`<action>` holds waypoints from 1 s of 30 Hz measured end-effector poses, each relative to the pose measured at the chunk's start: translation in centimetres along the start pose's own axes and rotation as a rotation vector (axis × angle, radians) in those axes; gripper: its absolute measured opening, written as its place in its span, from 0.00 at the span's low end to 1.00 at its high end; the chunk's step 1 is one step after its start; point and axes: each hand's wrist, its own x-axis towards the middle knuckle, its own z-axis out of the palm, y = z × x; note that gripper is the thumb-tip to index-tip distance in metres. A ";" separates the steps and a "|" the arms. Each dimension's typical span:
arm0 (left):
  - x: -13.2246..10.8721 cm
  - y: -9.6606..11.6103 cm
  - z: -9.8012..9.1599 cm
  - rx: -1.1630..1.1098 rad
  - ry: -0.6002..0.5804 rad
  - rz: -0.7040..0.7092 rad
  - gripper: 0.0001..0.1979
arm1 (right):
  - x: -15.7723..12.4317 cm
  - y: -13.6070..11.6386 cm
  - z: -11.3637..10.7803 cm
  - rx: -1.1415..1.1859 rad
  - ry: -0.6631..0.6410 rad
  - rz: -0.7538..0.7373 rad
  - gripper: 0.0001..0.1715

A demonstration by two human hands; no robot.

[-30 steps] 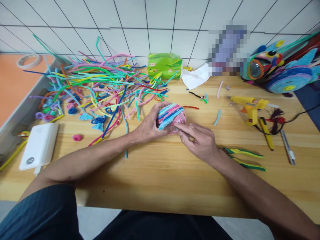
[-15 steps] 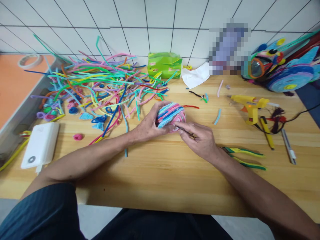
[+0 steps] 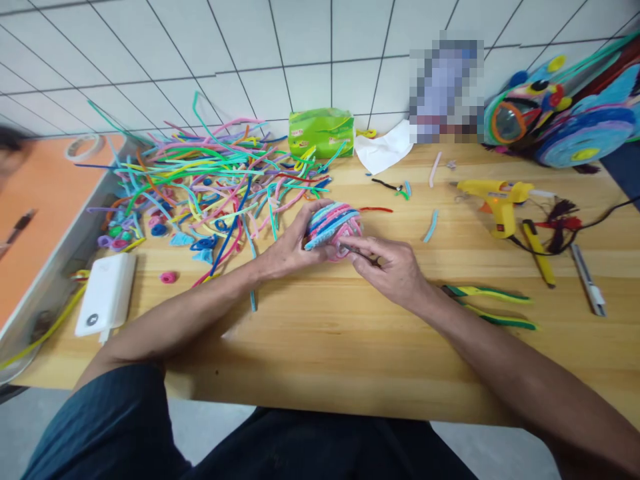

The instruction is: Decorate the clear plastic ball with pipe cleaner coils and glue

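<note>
My left hand (image 3: 290, 247) is wrapped round a rounded craft piece of coiled pipe cleaners (image 3: 334, 223), striped light blue, dark blue and pink. Its pink end faces my right hand (image 3: 393, 263). Pinched in those fingers is a thin dark tool that looks like tweezers (image 3: 361, 253), its tip at the pink end. My fingers partly hide the tool. Green-and-yellow-handled pliers (image 3: 493, 303) lie beside my right forearm. A heap of loose pipe cleaners (image 3: 210, 167) spreads beyond my left arm.
A yellow glue gun (image 3: 500, 197), a yellow cutter (image 3: 540, 257) and a white cutter (image 3: 589, 280) lie at right. Behind them stands a colourful pipe-cleaner fish (image 3: 585, 133). A green tissue pack (image 3: 320, 132) rests by the wall. At left is a white power bank (image 3: 106, 293).
The view has shifted slightly, showing more of the orange surface at left, with a pen and part of another person. Both hands keep their hold, the tool still at the pink end.
</note>
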 end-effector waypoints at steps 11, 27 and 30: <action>-0.1 0.5 0.3 0.099 0.032 0.001 0.45 | 0.1 0.0 0.2 0.070 -0.030 0.070 0.24; -0.8 0.3 0.1 0.094 0.034 -0.011 0.44 | 0.1 -0.3 0.5 0.087 -0.031 0.035 0.24; -0.8 0.2 0.1 0.090 0.026 -0.005 0.44 | 0.1 -0.3 0.6 0.067 -0.022 0.029 0.23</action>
